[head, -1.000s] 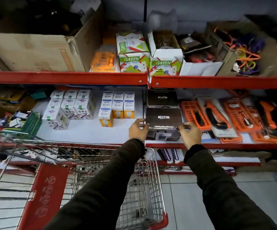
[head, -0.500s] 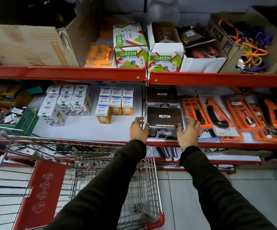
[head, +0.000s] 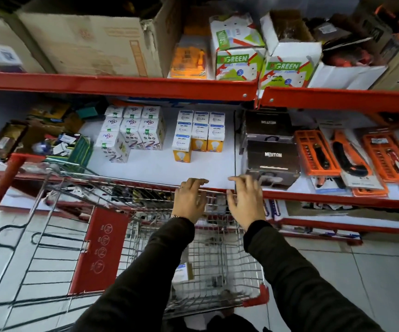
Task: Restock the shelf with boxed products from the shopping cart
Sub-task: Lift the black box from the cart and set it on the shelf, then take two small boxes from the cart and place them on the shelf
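The middle shelf (head: 160,171) is a white board with a red front edge. Toward its left end lies a clutter of small packets (head: 50,137). Left of centre stands a block of white patterned boxes (head: 134,130), and beside it, nearer the centre, white-and-yellow bulb boxes (head: 199,135) in rows. Right of centre, black NEUTON boxes (head: 273,155) sit stacked one behind another, the front one near the front edge. Orange tool packs (head: 351,154) cover the right end, overlapping each other.

Wire-metal shopping cart (head: 217,259), matt black cardboard box (head: 273,155), painted-metal shelf (head: 313,196)
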